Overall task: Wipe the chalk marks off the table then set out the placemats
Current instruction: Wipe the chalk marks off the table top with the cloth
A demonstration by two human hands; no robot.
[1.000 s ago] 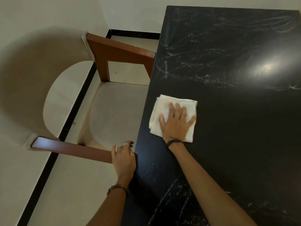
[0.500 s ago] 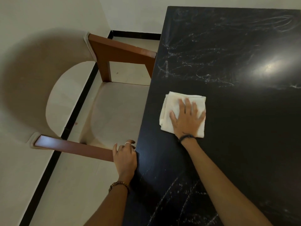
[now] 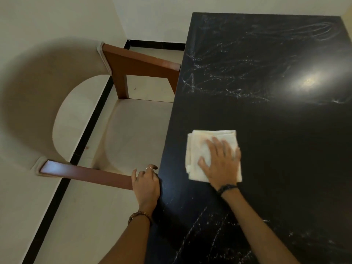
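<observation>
Now you are pressing your right hand (image 3: 222, 162) flat on the folded white cloth (image 3: 202, 149), with the fingers straight and a little spread, so this hand is open and is not gripping the cloth. The cloth is lying on the glossy black rectangular table (image 3: 276, 130), near its left edge, and your palm is covering the near right part of it while the far left corner is showing free. Your left hand (image 3: 146, 184) is resting at the left edge of the table, with the fingers curled loosely near the end of the closer armrest; I cannot tell if it is really gripping the edge or only leaning on it. White chalk marks (image 3: 219, 80) are lying on the far part of the table, beyond the cloth, and more thin chalk lines (image 3: 194, 223) are showing on the near part, between your two forearms. A dark band of table around the cloth is looking free of chalk. A bright light reflection (image 3: 308, 82) is shining on the far right part of the surface. Beside the table, on your left, a chair with brown wooden armrests and a beige cushioned seat (image 3: 137, 134) is standing, pushed close to the table edge.
</observation>
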